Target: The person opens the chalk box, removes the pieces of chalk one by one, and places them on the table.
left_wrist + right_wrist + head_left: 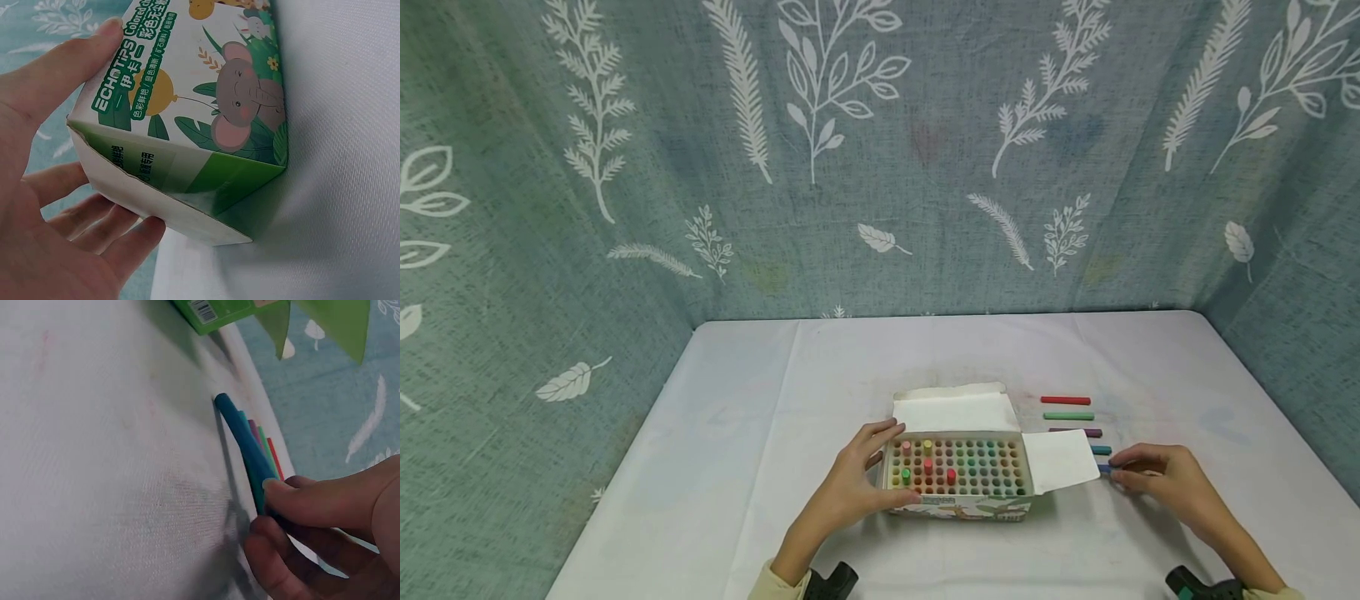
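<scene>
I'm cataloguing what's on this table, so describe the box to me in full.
The box is a low carton, apparently card, standing on the white table, open at the top. The back flap, right flap and left flap are folded outward. Inside, a grid of round holes holds a few coloured sticks, with pink, yellow, red and green showing. The front shows an elephant, a yellow balloon and lettering. The left hand grips its left end, thumb on the front edge.
</scene>
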Available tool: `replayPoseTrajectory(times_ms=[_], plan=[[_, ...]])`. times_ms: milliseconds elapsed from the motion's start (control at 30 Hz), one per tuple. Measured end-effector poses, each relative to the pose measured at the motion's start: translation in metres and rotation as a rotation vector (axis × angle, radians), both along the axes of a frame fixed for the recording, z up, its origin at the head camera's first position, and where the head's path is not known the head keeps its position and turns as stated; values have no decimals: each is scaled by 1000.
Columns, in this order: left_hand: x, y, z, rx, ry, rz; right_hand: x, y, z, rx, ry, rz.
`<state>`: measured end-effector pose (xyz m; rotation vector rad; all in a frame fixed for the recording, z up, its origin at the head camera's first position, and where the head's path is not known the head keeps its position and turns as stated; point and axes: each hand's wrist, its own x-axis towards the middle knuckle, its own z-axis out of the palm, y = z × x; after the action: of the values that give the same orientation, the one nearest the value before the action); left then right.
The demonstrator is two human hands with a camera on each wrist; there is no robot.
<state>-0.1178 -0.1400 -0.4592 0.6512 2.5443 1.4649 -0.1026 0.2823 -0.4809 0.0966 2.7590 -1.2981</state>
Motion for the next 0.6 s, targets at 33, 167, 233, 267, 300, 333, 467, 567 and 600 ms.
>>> replayPoseTrajectory(times_ms=[33, 167, 233, 267, 300, 333, 467, 567, 600], plan=[[0, 0, 0, 1, 2, 0, -1, 0, -1, 31, 22, 12], [1, 1, 2, 10, -3, 4, -1, -1, -2, 117, 102, 50], [1, 1, 3, 11, -3, 4, -1, -1, -2, 141, 128, 62], [1, 1, 3, 9, -2, 4, -1, -2, -3, 148, 132, 63], [1, 1, 3, 7, -5, 5, -1, -2, -3, 157, 138, 64], [1, 1, 3, 7, -5, 4, -2, -3, -3, 163, 142, 66], [2, 1, 2, 0, -5, 6, -3, -4, -4, 182, 162, 65], [2, 1, 2, 2, -6, 9, -3, -5, -3, 184, 180, 64], [2, 1, 2, 1, -6, 9, -3, -5, -3, 184, 185, 63]])
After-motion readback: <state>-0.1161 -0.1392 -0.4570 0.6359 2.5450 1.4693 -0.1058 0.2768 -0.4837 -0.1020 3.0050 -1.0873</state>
